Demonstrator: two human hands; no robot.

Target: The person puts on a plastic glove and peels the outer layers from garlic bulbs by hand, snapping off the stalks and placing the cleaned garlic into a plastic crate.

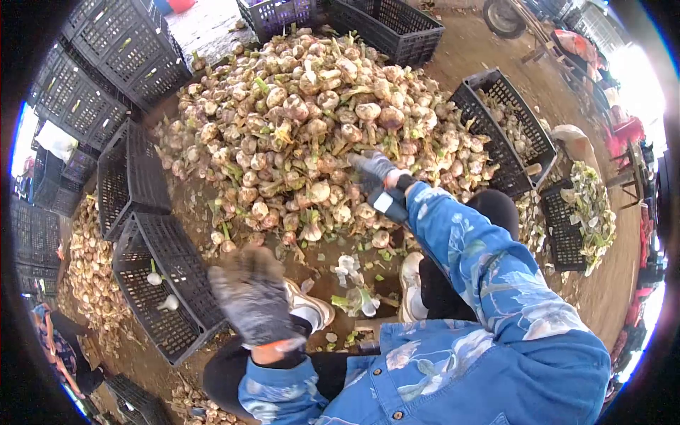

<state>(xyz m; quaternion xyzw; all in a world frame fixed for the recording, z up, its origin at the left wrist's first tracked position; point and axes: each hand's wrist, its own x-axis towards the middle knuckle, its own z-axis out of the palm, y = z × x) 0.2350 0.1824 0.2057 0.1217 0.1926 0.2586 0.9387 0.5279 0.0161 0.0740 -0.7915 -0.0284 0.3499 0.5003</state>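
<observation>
A large pile of garlic bulbs (304, 120) spreads over the ground in front of me. My right hand (375, 170), in a grey glove, reaches to the pile's near right side and touches or hovers just over the bulbs; its fingers look stretched, and a dark object (389, 204) sits at the wrist. Over the ground beside my shoe is my left hand (251, 294), in a dirty grey glove and blurred, so its fingers are hard to make out. White garlic peelings (358, 301) and green scraps lie between my shoes.
A black crate with two bulbs (159, 287) stands at my left, near stacked crates (106, 64). Another crate (503, 131) at the right holds garlic, and a further one (386, 28) is behind the pile. A person (64, 347) is at the lower left.
</observation>
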